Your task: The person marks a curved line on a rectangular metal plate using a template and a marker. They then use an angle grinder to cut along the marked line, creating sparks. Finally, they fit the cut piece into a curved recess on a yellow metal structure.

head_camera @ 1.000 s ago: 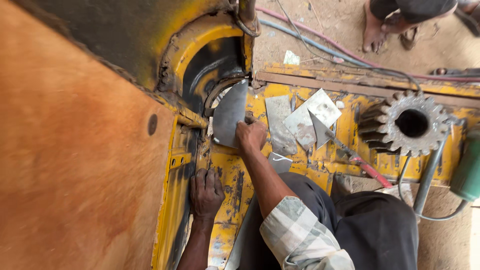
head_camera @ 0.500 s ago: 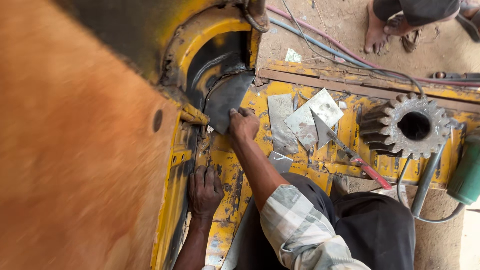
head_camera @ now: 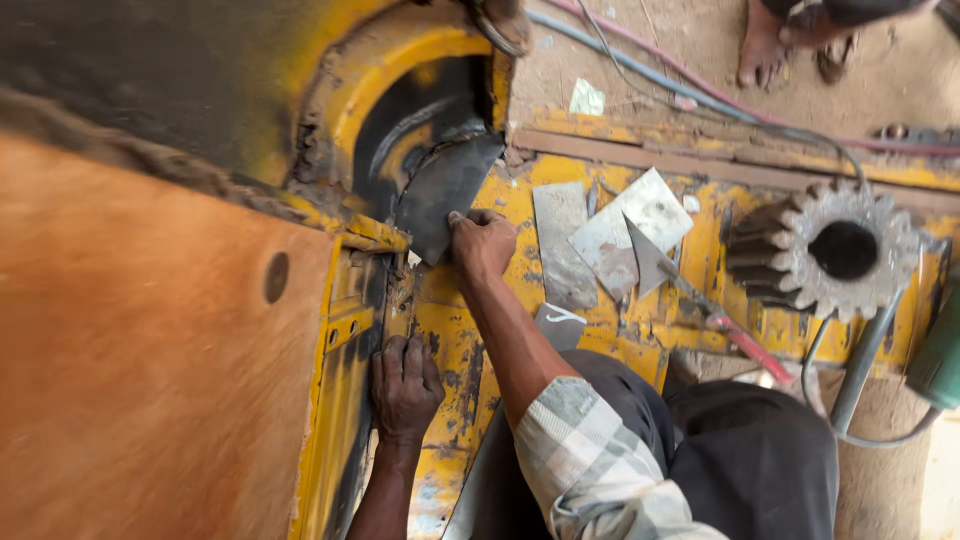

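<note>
The dark metal plate (head_camera: pixel 445 195) stands at the curved opening of the yellow machine frame (head_camera: pixel 470 340), pinched along its lower edge by the right hand (head_camera: pixel 482 245). It looks positioned but not fastened. The left hand (head_camera: pixel 403 385) lies spread flat on the frame's edge. Cut plates (head_camera: pixel 610 235) and a gear (head_camera: pixel 835 255) lie farther right.

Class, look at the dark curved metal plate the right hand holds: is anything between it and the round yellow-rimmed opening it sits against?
Nothing visible. The right hand grips the dark metal plate at its lower edge, and the plate already leans into the yellow-rimmed opening. The flat metal offcuts lie off to the side.
</note>
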